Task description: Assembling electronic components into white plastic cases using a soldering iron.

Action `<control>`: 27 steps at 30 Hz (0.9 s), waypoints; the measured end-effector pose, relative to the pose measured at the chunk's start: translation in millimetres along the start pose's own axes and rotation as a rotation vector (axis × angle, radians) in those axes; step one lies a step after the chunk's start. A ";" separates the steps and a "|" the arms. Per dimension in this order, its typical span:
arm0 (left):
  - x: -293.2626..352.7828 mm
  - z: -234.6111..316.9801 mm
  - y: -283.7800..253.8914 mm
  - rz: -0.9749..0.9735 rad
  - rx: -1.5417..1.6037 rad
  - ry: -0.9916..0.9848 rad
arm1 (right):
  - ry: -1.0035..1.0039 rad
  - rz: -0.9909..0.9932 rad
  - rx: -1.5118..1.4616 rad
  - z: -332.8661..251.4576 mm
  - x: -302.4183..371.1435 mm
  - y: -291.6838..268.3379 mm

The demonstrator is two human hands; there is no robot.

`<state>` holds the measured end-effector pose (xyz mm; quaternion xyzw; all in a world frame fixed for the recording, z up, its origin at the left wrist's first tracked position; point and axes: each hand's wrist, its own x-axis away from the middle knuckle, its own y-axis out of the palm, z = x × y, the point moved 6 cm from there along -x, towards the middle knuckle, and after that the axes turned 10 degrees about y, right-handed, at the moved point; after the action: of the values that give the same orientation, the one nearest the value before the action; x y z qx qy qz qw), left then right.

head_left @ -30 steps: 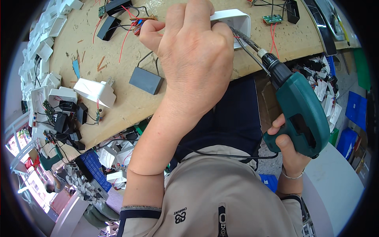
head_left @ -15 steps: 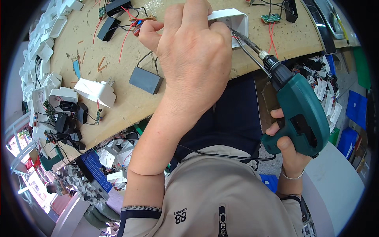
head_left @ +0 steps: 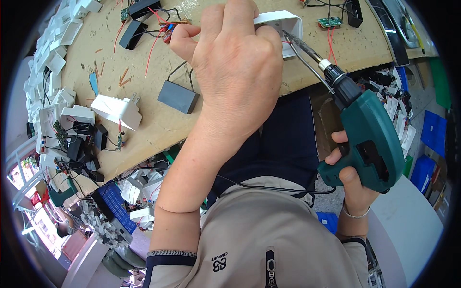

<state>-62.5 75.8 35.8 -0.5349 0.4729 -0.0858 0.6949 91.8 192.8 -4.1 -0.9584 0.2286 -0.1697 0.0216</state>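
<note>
My right hand [head_left: 353, 180] is wrapped round the grip of a green soldering gun [head_left: 372, 139]. The gun's hot tip and thin feed tube point up and left to the opening of a white plastic housing [head_left: 289, 28]. My left hand [head_left: 237, 67] is closed over the housing's left side, knuckles up, and hides what its fingertips pinch. A bit of red wire shows between that hand and the tip. Close to my left little finger lies a small red circuit board [head_left: 167, 36] with wires. A black box [head_left: 177, 97] with two leads lies left of the wrist.
A white plug housing [head_left: 116, 111] lies at the table's [head_left: 153, 125] left. More white housings [head_left: 53, 57] are piled along the left rim. A green circuit board [head_left: 329, 22] with red wires lies at the far right. The gun's black cord [head_left: 269, 189] crosses before my body.
The soldering gun has shifted slightly to the right, its tip drawn a little away from my left hand. My left hand and the housing have hardly moved.
</note>
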 end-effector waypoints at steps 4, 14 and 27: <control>0.0 1.3 0.9 -0.008 0.004 0.000 | -0.009 0.018 0.008 0.9 4.6 -2.9; -0.8 -5.1 6.9 -0.041 0.181 -0.150 | -0.085 0.052 0.000 1.6 16.3 -13.8; -0.6 -2.6 -0.8 0.018 0.085 -0.035 | -0.179 -0.027 -0.225 -0.6 -5.8 -0.3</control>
<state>-64.4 74.1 36.9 -0.5022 0.4616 -0.0903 0.7257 86.9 195.6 -5.4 -0.9690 0.2303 -0.0573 -0.0680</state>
